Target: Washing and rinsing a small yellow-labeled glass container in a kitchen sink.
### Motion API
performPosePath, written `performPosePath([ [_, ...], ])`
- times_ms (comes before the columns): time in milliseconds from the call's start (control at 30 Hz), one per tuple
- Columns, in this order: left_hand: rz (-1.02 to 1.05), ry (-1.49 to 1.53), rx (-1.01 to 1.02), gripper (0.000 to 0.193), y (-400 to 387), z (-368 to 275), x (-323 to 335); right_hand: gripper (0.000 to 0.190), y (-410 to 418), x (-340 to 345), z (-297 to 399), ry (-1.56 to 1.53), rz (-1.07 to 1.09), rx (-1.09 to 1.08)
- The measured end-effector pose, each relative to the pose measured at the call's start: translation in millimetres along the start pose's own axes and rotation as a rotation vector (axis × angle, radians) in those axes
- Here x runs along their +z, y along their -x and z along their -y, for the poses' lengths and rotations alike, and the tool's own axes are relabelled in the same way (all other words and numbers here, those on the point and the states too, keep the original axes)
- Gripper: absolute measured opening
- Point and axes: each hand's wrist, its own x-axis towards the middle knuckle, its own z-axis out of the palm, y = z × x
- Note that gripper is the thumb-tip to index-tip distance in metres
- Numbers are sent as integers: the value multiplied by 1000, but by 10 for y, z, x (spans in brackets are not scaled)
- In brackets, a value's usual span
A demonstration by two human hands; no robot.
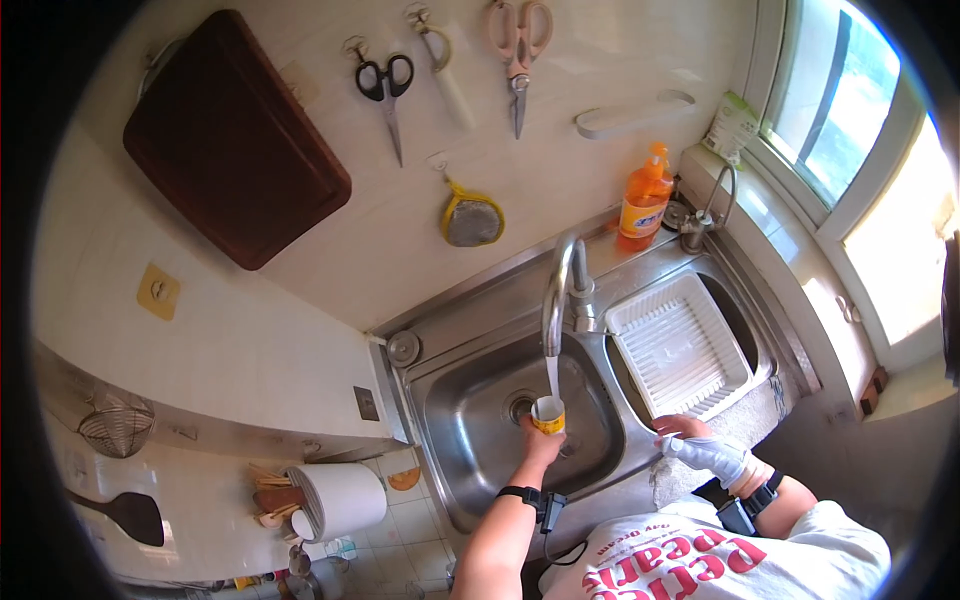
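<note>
Water from the steel faucet (556, 307) runs into a small white-and-yellow cup (548, 417). My left hand (541, 442) is wrapped around this cup, holding it over the drain of the left sink basin (480, 465). My right hand (686, 429) rests by the front edge of the right basin, close to the white plastic drain basket (682, 345). A white wrapping (716, 459) covers part of that hand and its wrist. Whether its fingers grip anything is not clear. Beneath it, a pale towel (739, 435) hangs over the counter's front edge.
An orange dish soap bottle (643, 202) and a small second tap (697, 225) stand behind the right basin. Scissors (386, 94) and a yellow-rimmed scrubber (472, 219) hang on the wall. A white utensil holder (345, 499) lies left of the sink.
</note>
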Motion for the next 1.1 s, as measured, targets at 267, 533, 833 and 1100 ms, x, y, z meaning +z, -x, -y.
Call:
performPosePath([
  [267,85,-53,94,81,-30,-247,-137,70,21,-7,-11,3,0,-26],
  [533,-35,51,-91,83,-163,189,-179,67,17,-72,-55,-13,-21,-53],
  [833,-120,-661,75,60,-694,-814,-829,67,222,-191,-157,63,-78,-99],
  [1100,20,-916,636,53,-491,-893,-717,65,275,-135,-212,-8,-47,-80],
])
